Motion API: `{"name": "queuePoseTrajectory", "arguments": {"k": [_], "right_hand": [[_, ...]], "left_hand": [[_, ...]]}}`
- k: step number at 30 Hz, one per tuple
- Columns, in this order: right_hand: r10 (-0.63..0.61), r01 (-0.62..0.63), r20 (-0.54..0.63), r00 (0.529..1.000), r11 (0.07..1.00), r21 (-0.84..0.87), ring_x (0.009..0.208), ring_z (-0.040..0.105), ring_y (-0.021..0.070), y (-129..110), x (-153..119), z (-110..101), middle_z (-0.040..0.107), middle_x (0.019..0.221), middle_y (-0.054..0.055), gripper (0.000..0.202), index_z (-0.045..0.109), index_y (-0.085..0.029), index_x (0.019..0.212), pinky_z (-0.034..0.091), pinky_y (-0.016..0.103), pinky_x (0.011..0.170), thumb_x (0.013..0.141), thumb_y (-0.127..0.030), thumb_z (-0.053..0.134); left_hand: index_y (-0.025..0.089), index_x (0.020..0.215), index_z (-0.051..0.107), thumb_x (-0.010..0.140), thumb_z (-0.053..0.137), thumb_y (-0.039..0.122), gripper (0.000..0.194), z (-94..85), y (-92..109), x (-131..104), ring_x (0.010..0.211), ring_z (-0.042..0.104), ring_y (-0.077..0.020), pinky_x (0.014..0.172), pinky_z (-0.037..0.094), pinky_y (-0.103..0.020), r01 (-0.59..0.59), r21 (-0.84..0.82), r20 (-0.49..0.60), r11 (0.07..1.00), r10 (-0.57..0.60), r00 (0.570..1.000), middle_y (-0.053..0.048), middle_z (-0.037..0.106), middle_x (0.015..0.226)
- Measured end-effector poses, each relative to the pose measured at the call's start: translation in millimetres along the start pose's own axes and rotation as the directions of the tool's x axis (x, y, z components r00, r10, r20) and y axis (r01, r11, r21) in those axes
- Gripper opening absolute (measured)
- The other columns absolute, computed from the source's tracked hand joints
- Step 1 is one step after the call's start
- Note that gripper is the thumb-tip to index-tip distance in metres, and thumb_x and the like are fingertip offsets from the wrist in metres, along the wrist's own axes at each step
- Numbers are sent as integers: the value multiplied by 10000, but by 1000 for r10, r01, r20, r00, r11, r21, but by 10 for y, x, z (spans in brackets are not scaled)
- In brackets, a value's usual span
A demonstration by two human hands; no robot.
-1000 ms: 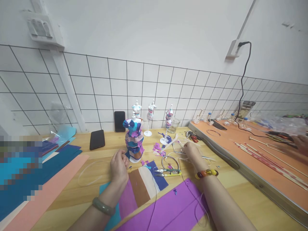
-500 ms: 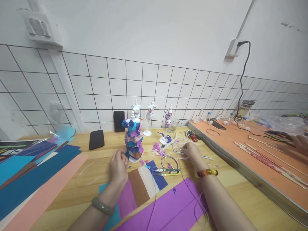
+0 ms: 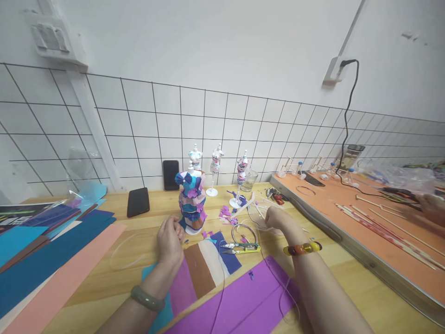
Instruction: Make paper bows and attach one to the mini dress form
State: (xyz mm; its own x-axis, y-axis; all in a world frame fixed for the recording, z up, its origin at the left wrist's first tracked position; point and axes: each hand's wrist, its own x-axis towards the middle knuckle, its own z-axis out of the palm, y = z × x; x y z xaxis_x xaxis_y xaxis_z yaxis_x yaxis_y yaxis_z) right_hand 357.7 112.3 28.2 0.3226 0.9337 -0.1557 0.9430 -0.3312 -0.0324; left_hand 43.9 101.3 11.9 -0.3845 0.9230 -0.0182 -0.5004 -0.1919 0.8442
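Note:
My left hand (image 3: 169, 235) rests on the table with curled fingers, close beside a small dress form (image 3: 192, 202) clad in ruffled blue, purple and brown paper with a bow. Whatever those fingers hold, if anything, is hidden. Over loose pale strips (image 3: 259, 211) and cord, my right hand (image 3: 277, 219) is closed and bent downward; its fingertips are out of sight. Between the hands lie yellow-handled thread snips (image 3: 241, 248), a ring-shaped coil (image 3: 245, 233) and purple paper scraps (image 3: 225, 213).
Three more dress forms (image 3: 216, 167) stand behind, near a glass (image 3: 249, 180). Two phones (image 3: 138, 202) are at the back left. Coloured paper sheets (image 3: 59, 246) lie left, a purple sheet (image 3: 239, 297) in front. On the right orange table (image 3: 382, 204), another person's hand (image 3: 433, 208) shows.
My right hand has turned at the wrist and bent further down over the strips, its fingers going out of sight. My left hand stays beside the dress form.

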Motion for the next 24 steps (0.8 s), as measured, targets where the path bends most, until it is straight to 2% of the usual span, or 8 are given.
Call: {"name": "queuePoseTrajectory", "arguments": {"k": [4,9,18,24], "right_hand": [[22,-14,206,978,999,-40,898,565,186,-22,-43,-48,543,1080,72,260,505,-140,1089,481,375,750,858,-260,492],[16,2,310,950,998,-58,909,561,188,-59,-100,-126,538,1090,73,258,506,-144,1090,478,378,759,859,-259,490],[13,3,369,929,999,-42,906,562,189,-88,-117,-164,539,1087,73,263,503,-141,1093,479,380,755,858,-259,493],[11,-14,316,949,1000,8,899,565,186,-65,-102,-108,543,1080,71,259,506,-142,1088,481,375,750,858,-259,492]], "left_hand": [[184,616,457,673,510,247,100,-2,-2,-2,318,263,-51,324,186,-179,-4,5,2,1000,4,1000,110,284,395],[183,618,459,678,509,240,97,-1,-5,-7,320,259,-52,323,189,-179,-3,6,9,1000,3,1000,109,283,393],[184,614,452,674,509,247,104,-4,-7,5,316,254,-52,320,184,-180,-1,7,5,1000,1,1000,111,275,395],[184,609,448,667,512,243,105,2,3,-2,315,254,-50,323,184,-179,-4,9,4,1000,4,1000,112,276,396]]}}
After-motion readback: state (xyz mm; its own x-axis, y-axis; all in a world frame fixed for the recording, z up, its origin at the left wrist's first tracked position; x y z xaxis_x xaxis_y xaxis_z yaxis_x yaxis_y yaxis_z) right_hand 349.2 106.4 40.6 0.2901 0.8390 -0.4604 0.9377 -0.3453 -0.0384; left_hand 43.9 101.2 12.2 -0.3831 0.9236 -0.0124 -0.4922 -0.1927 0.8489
